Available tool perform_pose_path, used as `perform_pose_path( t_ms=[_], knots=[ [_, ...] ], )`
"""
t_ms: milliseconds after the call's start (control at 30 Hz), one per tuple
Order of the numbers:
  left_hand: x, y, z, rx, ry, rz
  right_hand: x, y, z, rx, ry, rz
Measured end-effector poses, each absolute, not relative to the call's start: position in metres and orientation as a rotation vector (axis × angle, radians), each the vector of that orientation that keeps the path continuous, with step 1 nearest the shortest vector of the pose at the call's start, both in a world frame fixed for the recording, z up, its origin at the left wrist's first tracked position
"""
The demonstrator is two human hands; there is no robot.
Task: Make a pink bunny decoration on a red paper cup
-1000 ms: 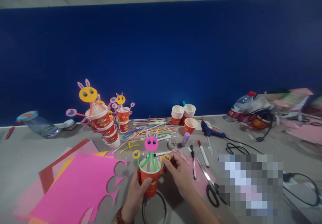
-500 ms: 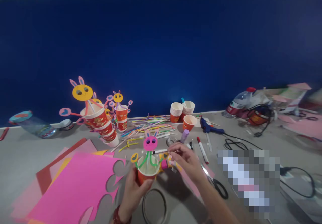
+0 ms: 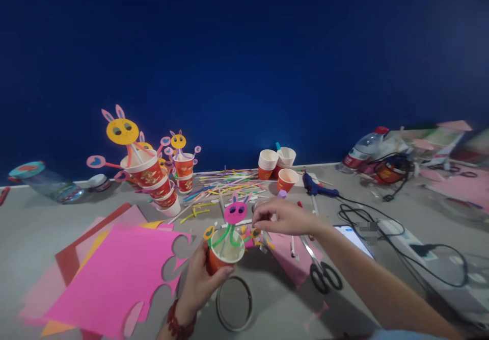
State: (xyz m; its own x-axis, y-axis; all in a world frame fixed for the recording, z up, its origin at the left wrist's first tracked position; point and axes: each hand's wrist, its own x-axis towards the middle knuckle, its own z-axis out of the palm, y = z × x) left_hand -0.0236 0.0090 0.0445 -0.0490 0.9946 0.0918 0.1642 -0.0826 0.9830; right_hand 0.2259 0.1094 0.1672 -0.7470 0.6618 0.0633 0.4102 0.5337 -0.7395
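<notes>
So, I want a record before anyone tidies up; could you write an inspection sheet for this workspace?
Surface: grey tabletop, small paper scraps on it; spills, nothing seen.
Work in hand: orange paper cup with a pink rabbit-eared face and green arms.
Clutter: pink sheet with round cut-outs, scattered straws, scissors, glue gun.
Hands: left hand grips the cup; right hand hovers beside it, fingers curled, contents unclear.
Cables: black cable loops from the glue gun towards a power strip; whether it is plugged in there is unclear.
Surroundings: blue panel behind; other people, nothing seen.
</notes>
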Motion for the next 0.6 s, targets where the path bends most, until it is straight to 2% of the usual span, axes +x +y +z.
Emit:
perform_pose_path(
  t_ms=[333, 600],
  knots=[
    [-0.026, 0.012, 0.044, 1.345, 1.188, 1.138, 0.225, 0.123, 0.155, -0.874, -2.392, 1.347],
    [-0.026, 0.012, 0.042, 1.352, 1.186, 1.129, 0.224, 0.122, 0.146, -0.851, -2.370, 1.371]
  ],
)
